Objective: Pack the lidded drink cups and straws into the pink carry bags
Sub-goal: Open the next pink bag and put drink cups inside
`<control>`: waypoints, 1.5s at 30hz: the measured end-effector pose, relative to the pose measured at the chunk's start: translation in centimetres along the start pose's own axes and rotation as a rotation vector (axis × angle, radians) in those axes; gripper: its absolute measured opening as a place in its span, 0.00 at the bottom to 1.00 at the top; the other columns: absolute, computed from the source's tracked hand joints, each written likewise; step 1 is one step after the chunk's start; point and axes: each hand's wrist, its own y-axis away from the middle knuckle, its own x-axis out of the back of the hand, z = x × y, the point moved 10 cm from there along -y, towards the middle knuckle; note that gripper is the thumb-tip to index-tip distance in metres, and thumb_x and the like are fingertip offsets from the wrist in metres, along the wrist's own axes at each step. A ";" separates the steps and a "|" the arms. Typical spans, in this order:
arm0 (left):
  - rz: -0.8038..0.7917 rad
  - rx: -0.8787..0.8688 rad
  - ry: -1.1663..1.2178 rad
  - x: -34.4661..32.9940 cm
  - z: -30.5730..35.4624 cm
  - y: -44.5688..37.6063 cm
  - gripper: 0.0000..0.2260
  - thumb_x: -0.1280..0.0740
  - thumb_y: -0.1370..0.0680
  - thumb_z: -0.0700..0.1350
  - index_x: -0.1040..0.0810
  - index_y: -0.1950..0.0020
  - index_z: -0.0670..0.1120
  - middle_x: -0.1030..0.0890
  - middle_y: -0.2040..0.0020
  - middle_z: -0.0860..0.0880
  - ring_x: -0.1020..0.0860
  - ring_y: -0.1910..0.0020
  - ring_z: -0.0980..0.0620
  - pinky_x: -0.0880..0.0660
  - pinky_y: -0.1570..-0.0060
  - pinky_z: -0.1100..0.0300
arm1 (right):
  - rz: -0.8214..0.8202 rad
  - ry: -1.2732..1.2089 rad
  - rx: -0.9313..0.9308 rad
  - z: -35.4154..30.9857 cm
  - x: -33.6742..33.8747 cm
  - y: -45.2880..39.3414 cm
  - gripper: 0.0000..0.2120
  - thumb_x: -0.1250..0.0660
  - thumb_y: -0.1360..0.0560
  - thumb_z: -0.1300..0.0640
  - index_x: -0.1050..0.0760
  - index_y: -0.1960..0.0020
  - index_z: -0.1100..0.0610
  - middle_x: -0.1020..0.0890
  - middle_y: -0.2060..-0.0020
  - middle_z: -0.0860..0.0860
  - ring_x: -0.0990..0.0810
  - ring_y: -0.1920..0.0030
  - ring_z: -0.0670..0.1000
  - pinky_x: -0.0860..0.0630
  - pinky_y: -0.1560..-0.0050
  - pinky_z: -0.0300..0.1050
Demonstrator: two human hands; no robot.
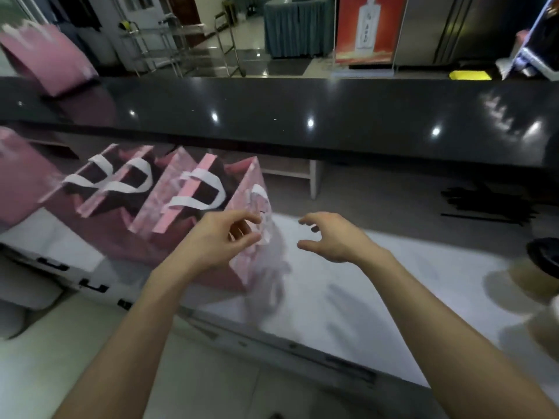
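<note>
Three pink carry bags with white handles stand open in a row on the white worktop (378,285): one on the left (90,189), one in the middle (169,189) and the nearest (246,179). My left hand (223,240) hovers at the nearest bag's right wall, with its thumb and fingers curved, a gap between them and nothing clearly held. To the right of that bag my right hand (329,237) is empty, its fingers loosely curved. A black-lidded cup (544,258) and blurred tan cups (526,285) sit at the right edge. Black straws (490,204) lie in a pile at the far right.
A glossy black counter (302,110) runs across behind and above the worktop. One more pink bag (45,55) stands on it at the top left, and another (18,176) is at the far left. The worktop's metal front edge (290,346) runs diagonally below my arms.
</note>
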 end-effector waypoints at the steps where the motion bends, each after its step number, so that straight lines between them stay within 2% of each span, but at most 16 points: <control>1: 0.043 -0.007 0.030 2.1 -1.3 0.8 0.10 0.24 0.18 0.50 0.14 0.37 0.52 0.14 0.57 0.54 0.16 0.57 0.56 0.17 0.50 0.56 | 0.039 -0.015 0.015 -2.2 0.1 -1.1 0.26 0.29 0.19 0.41 0.26 0.23 0.48 0.20 0.29 0.46 0.19 0.33 0.49 0.22 0.37 0.49; 5: 0.244 -0.021 0.041 9.0 -6.1 3.0 0.04 0.24 0.19 0.52 0.13 0.44 0.57 0.16 0.61 0.54 0.17 0.61 0.53 0.18 0.55 0.54 | 0.305 -0.092 0.040 -8.7 3.4 -5.6 0.15 0.33 0.16 0.46 0.19 0.33 0.51 0.17 0.40 0.50 0.17 0.43 0.51 0.18 0.39 0.56; 8: 0.264 0.016 0.074 10.5 -9.5 3.4 0.02 0.24 0.19 0.53 0.14 0.47 0.60 0.15 0.62 0.55 0.18 0.64 0.54 0.17 0.59 0.52 | 0.467 -0.096 0.051 -11.9 6.1 -8.8 0.15 0.33 0.16 0.47 0.20 0.33 0.52 0.19 0.40 0.50 0.17 0.42 0.52 0.18 0.38 0.55; 10: 0.249 0.033 0.103 10.7 -11.1 3.3 0.03 0.23 0.20 0.52 0.14 0.47 0.60 0.15 0.61 0.55 0.17 0.64 0.55 0.16 0.58 0.50 | 0.441 -0.025 0.037 -13.6 7.0 -11.4 0.22 0.30 0.19 0.47 0.24 0.27 0.52 0.21 0.33 0.51 0.19 0.35 0.54 0.21 0.33 0.53; 12: 0.238 0.041 0.105 10.8 -11.9 3.3 0.03 0.23 0.19 0.52 0.13 0.47 0.60 0.14 0.60 0.56 0.16 0.63 0.56 0.15 0.57 0.50 | 0.279 0.046 -0.014 -14.5 6.2 -14.2 0.31 0.26 0.22 0.47 0.28 0.22 0.52 0.22 0.28 0.52 0.21 0.30 0.56 0.23 0.30 0.53; 13: 0.234 0.044 0.108 11.0 -12.2 3.3 0.03 0.24 0.19 0.53 0.13 0.46 0.59 0.14 0.60 0.57 0.15 0.62 0.56 0.15 0.56 0.51 | 0.187 0.093 -0.030 -14.8 5.5 -15.1 0.30 0.25 0.23 0.47 0.26 0.23 0.52 0.20 0.30 0.53 0.20 0.33 0.55 0.22 0.32 0.53; 15: 0.222 0.052 0.125 11.4 -12.7 3.2 0.03 0.24 0.19 0.53 0.14 0.45 0.59 0.14 0.60 0.57 0.15 0.61 0.57 0.16 0.56 0.53 | 0.082 0.166 -0.046 -14.9 4.5 -16.0 0.17 0.25 0.22 0.51 0.17 0.34 0.53 0.14 0.44 0.52 0.15 0.46 0.53 0.17 0.47 0.49; 17: 0.222 0.054 0.104 11.8 -12.8 2.8 0.04 0.23 0.20 0.53 0.14 0.46 0.59 0.14 0.59 0.57 0.16 0.62 0.58 0.18 0.57 0.59 | 0.125 0.237 -0.068 -14.2 5.1 -15.8 0.05 0.27 0.20 0.54 0.13 0.47 0.53 0.13 0.54 0.52 0.17 0.57 0.51 0.23 0.61 0.44; 22: 0.198 0.006 0.042 11.7 -11.2 0.5 0.06 0.23 0.20 0.53 0.14 0.44 0.57 0.15 0.56 0.59 0.17 0.58 0.62 0.21 0.56 0.63 | 0.223 0.233 -0.160 -9.6 7.6 -10.4 0.08 0.31 0.23 0.58 0.13 0.54 0.51 0.15 0.59 0.52 0.16 0.58 0.55 0.15 0.55 0.52; 27: 0.103 -0.155 -0.053 8.3 -5.8 -3.8 0.07 0.24 0.19 0.52 0.13 0.42 0.54 0.15 0.53 0.59 0.18 0.56 0.65 0.19 0.48 0.57 | 0.319 0.077 -0.369 -0.3 8.4 -1.4 0.08 0.30 0.21 0.54 0.15 0.58 0.48 0.15 0.63 0.48 0.17 0.61 0.50 0.22 0.64 0.45; 30: 0.054 -0.214 -0.188 5.2 -2.0 -6.2 0.11 0.26 0.18 0.56 0.14 0.38 0.54 0.15 0.48 0.55 0.17 0.50 0.56 0.18 0.45 0.51 | 0.418 0.035 -0.520 5.6 9.3 4.5 0.11 0.30 0.21 0.53 0.17 0.62 0.47 0.17 0.67 0.46 0.18 0.64 0.49 0.28 0.68 0.42; 32: 0.034 -0.245 -0.324 3.2 0.8 -7.4 0.14 0.29 0.17 0.58 0.15 0.36 0.55 0.16 0.44 0.54 0.18 0.45 0.50 0.19 0.44 0.48 | 0.483 0.014 -0.598 8.6 10.1 8.5 0.13 0.30 0.21 0.53 0.18 0.64 0.49 0.17 0.68 0.48 0.17 0.65 0.52 0.25 0.69 0.45; 36: 0.008 -0.332 -0.474 -0.5 6.9 -9.0 0.16 0.31 0.17 0.60 0.17 0.32 0.55 0.19 0.41 0.53 0.19 0.44 0.48 0.20 0.48 0.49 | 0.561 0.014 -0.709 12.9 12.0 15.0 0.13 0.30 0.23 0.56 0.19 0.66 0.55 0.17 0.70 0.52 0.17 0.68 0.56 0.18 0.69 0.53; 39: -0.032 -0.388 -0.508 -3.5 11.6 -9.8 0.17 0.30 0.17 0.60 0.18 0.31 0.56 0.20 0.37 0.53 0.19 0.41 0.48 0.18 0.45 0.46 | 0.593 0.003 -0.770 15.6 13.6 18.9 0.11 0.30 0.26 0.58 0.18 0.66 0.57 0.17 0.71 0.54 0.16 0.70 0.57 0.15 0.68 0.58; 43: -0.097 -0.423 -0.502 -8.3 17.8 -11.0 0.17 0.30 0.17 0.59 0.20 0.29 0.56 0.21 0.35 0.53 0.20 0.39 0.48 0.18 0.42 0.45 | 0.583 0.027 -0.784 19.7 15.7 22.3 0.11 0.30 0.24 0.57 0.17 0.65 0.56 0.16 0.69 0.53 0.16 0.68 0.55 0.18 0.68 0.52; 45: -0.109 -0.405 -0.491 -10.3 20.3 -11.8 0.18 0.29 0.17 0.58 0.20 0.29 0.56 0.21 0.34 0.52 0.20 0.38 0.49 0.19 0.40 0.46 | 0.557 0.041 -0.741 21.8 16.4 23.0 0.16 0.29 0.21 0.51 0.17 0.65 0.54 0.16 0.71 0.51 0.17 0.69 0.53 0.23 0.71 0.46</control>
